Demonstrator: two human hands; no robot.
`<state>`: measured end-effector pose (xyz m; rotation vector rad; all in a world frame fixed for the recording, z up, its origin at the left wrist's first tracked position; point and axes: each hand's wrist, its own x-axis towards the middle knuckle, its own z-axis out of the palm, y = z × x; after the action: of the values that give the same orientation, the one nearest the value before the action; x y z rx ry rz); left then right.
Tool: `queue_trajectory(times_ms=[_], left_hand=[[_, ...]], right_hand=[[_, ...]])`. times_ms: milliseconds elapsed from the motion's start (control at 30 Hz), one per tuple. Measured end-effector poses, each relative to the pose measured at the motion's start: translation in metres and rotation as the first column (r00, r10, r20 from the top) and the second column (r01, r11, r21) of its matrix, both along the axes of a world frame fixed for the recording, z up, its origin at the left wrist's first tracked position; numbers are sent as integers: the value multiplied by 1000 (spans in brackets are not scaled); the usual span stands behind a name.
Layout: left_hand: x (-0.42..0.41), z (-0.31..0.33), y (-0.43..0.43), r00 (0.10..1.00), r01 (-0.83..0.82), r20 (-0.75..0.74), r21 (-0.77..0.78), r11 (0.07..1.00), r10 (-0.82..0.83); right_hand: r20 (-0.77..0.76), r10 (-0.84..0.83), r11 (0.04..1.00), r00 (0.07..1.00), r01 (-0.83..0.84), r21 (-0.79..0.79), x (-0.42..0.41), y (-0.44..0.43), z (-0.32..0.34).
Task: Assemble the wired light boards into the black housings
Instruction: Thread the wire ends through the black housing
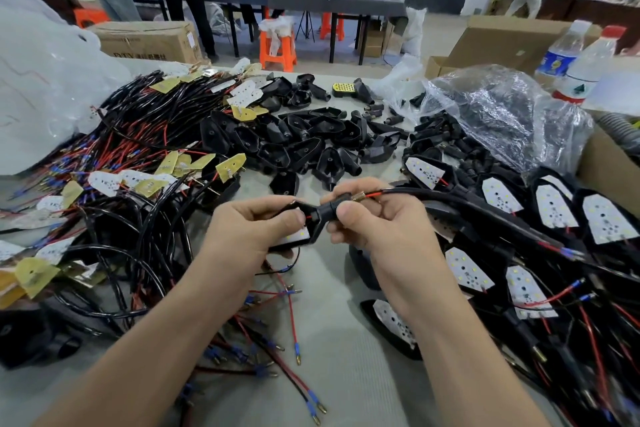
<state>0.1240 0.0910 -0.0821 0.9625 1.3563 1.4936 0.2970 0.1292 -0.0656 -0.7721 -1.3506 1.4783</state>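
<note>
My left hand [254, 227] grips the body of a black housing [311, 224] with a white light board [297, 236] showing inside it. My right hand [375, 218] pinches the housing's tubular neck, where a red wire with a brass tip [356, 198] and a black cable [415, 191] come out toward the right. Empty black housings [304, 142] lie heaped in the middle of the table. Loose wired light boards [145, 149] with black and red leads are piled at the left. Housings with boards fitted [554, 211] lie in rows at the right.
A crumpled clear plastic bag [502, 114] with black parts sits at the back right, beside two water bottles [585, 62] and cardboard boxes [609, 166]. A white bag [41, 80] rises at the left. Loose red leads [294, 340] lie near the front. People stand at far tables.
</note>
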Motion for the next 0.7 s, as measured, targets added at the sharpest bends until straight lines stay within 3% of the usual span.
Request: queue_trajectory(times_ms=[33, 100, 133, 233, 300, 400, 500, 600, 700], left_hand=[[-1, 0, 0, 999, -37, -3, 7, 999, 37], [-2, 1, 1, 997, -72, -9, 10, 997, 72], [-3, 1, 1, 997, -71, -22, 10, 997, 72], [-5, 0, 2, 996, -39, -80, 28, 999, 41], [-5, 0, 1, 994, -26, -105, 47, 999, 31], [-5, -2, 3, 998, -19, -60, 51, 999, 22], [-9, -5, 5, 999, 14, 33, 16, 1000, -14], [-12, -7, 5, 984, 148, 105, -11, 989, -146], [-15, -8, 8, 957, 164, 235, 43, 986, -169]], right_hand=[[146, -42, 999, 988, 42, 3, 1, -1, 0], [500, -221, 970, 837, 134, 203, 1, -4, -2], [542, -345, 923, 767, 171, 346, -1, -7, -2], [341, -610, 707, 716, 296, 642, -6, -20, 10], [394, -658, 619, 642, 163, 768, -10, -25, 16], [615, -552, 727, 563, -38, 686, -8, -23, 14], [707, -405, 823, 580, -105, 558, 1, -19, 15], [626, -477, 779, 617, -33, 626, 4, -18, 19], [466, -574, 715, 673, 135, 686, 1, -20, 24]])
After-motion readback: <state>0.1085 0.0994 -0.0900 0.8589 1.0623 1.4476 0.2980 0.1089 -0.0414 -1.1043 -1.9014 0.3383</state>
